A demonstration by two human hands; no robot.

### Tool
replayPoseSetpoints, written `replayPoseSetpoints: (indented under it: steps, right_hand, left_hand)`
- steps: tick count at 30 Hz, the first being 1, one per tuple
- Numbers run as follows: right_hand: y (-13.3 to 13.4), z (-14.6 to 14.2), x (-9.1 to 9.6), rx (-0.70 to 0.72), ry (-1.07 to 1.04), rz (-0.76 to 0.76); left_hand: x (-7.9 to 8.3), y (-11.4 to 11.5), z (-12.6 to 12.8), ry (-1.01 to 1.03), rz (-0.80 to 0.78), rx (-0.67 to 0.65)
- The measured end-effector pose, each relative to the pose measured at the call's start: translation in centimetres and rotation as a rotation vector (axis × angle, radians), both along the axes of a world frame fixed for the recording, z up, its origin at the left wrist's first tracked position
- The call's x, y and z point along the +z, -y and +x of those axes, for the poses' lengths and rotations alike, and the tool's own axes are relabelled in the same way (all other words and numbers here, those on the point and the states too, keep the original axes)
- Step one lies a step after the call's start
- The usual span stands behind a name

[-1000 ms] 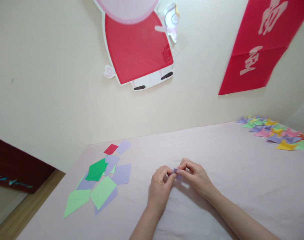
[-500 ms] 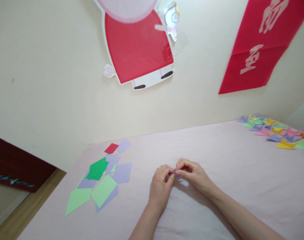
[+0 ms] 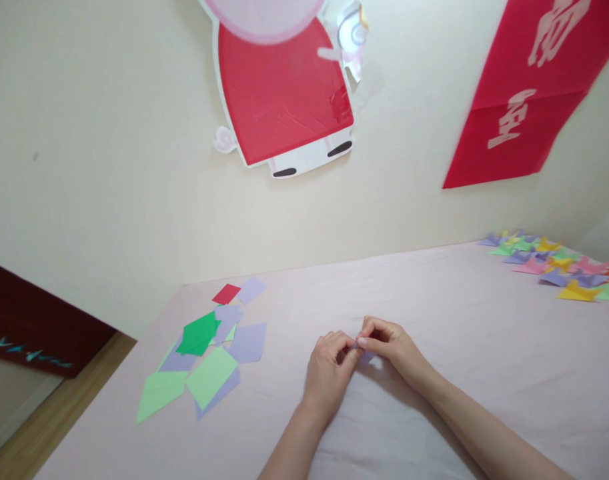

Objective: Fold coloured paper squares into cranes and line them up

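Between my two hands, just above the pale cloth surface (image 3: 424, 300), is a small piece of purple paper (image 3: 367, 357), mostly covered by the fingers. My left hand (image 3: 330, 370) pinches it from the left with thumb and forefinger. From the other side my right hand (image 3: 391, 343) grips it, thumb and fingertips pressed together. The fingertips of both hands nearly meet. How the paper is folded cannot be made out.
Loose paper sheets lie left: light green (image 3: 211, 377), dark green (image 3: 199, 333), purple (image 3: 249, 342) and red (image 3: 227, 294). Several folded paper figures (image 3: 559, 263) stand in rows at the far right. A wall with a red-bodied cartoon cutout (image 3: 284, 93) and a red banner (image 3: 514, 100) rises behind.
The whole view has shifted slightly, so things sit a little farther right. Both hands keep their pinch on the purple paper, with only tiny finger movement.
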State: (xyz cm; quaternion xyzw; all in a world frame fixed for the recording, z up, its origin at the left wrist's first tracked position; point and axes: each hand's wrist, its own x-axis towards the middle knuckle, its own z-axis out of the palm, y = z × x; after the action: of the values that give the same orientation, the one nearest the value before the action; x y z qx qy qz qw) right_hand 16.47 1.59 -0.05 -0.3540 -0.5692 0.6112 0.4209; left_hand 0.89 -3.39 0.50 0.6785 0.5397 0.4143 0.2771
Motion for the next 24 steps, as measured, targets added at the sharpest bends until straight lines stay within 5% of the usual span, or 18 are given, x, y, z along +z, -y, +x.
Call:
replayPoseSetpoints:
  steps: [4,18,24]
  right_hand:
    - [-0.40,0.29,0.02,0.131,0.060,0.059]
    - [0.15,0.07,0.62,-0.034,0.249,0.287]
    - [-0.06,0.27,0.32,0.029,0.214,0.179]
  left_hand:
    - [-0.48,-0.16,-0.43,0.182,-0.080,0.044]
    - [-0.47,-0.25,-0.39,0.237,-0.038,0.142]
    - [-0.56,-0.29,-0.71,0.351,-0.111,0.116]
